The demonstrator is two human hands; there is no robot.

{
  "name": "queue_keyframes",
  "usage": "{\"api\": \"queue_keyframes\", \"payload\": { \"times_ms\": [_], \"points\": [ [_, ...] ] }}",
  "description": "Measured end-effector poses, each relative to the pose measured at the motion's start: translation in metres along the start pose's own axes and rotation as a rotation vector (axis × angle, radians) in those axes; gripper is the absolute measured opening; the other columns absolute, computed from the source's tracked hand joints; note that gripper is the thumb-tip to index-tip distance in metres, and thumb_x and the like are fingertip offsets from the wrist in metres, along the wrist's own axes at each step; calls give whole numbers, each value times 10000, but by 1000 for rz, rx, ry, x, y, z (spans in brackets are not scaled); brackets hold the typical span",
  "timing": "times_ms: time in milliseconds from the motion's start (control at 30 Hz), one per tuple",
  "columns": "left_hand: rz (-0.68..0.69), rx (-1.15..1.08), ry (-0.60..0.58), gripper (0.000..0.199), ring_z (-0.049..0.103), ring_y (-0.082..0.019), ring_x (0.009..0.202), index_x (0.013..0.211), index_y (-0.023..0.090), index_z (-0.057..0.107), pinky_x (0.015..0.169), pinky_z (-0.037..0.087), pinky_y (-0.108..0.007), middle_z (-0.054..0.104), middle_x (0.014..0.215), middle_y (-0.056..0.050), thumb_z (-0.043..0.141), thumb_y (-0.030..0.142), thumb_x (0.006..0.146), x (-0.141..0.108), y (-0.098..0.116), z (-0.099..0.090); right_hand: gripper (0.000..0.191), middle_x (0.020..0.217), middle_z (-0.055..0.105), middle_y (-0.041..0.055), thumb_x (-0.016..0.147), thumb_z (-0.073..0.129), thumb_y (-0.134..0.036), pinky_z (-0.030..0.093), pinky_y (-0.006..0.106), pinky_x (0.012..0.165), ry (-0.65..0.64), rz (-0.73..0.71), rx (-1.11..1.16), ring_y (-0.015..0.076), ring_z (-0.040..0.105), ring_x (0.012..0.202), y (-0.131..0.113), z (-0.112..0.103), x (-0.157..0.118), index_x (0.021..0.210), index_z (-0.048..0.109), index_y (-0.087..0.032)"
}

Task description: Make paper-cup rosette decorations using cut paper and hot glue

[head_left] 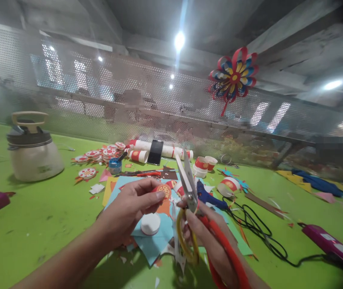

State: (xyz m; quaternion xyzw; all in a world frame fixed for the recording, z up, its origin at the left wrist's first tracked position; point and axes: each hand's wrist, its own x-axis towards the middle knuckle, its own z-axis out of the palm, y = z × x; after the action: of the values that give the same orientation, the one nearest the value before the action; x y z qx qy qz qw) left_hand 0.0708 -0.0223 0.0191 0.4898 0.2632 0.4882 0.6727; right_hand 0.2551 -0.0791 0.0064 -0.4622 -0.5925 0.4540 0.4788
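Observation:
Between the thumb and fingers of my left hand (138, 200) is a small red paper piece (163, 192) with an orange round print. My right hand (207, 228) grips scissors (189, 192) with red and yellow handles, their blades pointing up and slightly apart. A thin whitish strip hangs beside the handles; its upper end is unclear. Below my left hand, a white round disc (150, 223) lies on light blue paper (155, 245). Just behind my right hand rests a blue glue gun (209, 195) with a black cord.
Red-and-white paper discs (109, 151), a blue jar (115, 165), a phone (155, 152) and paper cups (201, 163) stand or lie farther back. A kettle (35, 154) is left, a purple power strip (330, 245) right. A paper flower (234, 77) shows above a mesh panel (159, 108).

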Motion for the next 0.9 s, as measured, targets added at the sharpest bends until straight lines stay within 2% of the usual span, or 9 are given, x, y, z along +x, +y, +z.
{"api": "queue_keyframes", "payload": {
  "times_ms": [200,333,433,533,667,800,900],
  "points": [
    [-87,246,-225,155,399,-111,552,822,177,717,521,297,-241,517,641,3,706,323,772,-1,-4,2,286,811,588,14,895,591,-398,481,285,682,-14,-185,50,148,556,717,-6,-6,7,1106,569,-206],
    [-130,298,-278,182,473,-127,597,841,194,676,546,365,-237,568,688,-3,748,314,726,-3,-4,7,239,817,587,6,861,630,-322,490,290,681,-22,-202,45,148,559,716,-5,-4,8,1066,575,-212],
    [-130,275,-246,238,468,-120,575,854,199,646,525,361,-228,529,642,25,787,284,682,-2,-7,9,166,799,565,-3,877,602,-303,489,298,693,-8,-191,54,146,559,714,-4,-3,8,1010,582,-205],
    [-179,212,-189,256,458,-101,551,892,194,641,518,343,-223,543,654,27,782,288,699,0,-10,10,102,769,552,-12,877,598,-290,485,289,664,47,-223,21,132,546,667,-4,-3,8,934,585,-207],
    [-279,75,-168,178,501,-99,633,789,142,674,603,380,-226,596,728,-13,761,288,737,-1,-16,14,173,798,574,-4,863,610,-257,493,287,649,156,-294,5,134,557,674,-1,-2,8,1024,558,-218],
    [-243,5,-111,148,489,-90,651,709,140,687,635,388,-214,595,698,0,762,263,745,-4,-22,19,194,787,566,-11,860,615,-261,492,271,654,219,-337,-14,128,548,685,2,2,9,1038,550,-219],
    [-200,-32,-24,143,522,-87,646,694,148,695,633,412,-206,644,707,-7,769,261,741,-5,-19,20,233,800,565,-8,864,623,-308,494,267,655,187,-297,36,124,549,676,1,4,8,1059,542,-209]
  ]
}}
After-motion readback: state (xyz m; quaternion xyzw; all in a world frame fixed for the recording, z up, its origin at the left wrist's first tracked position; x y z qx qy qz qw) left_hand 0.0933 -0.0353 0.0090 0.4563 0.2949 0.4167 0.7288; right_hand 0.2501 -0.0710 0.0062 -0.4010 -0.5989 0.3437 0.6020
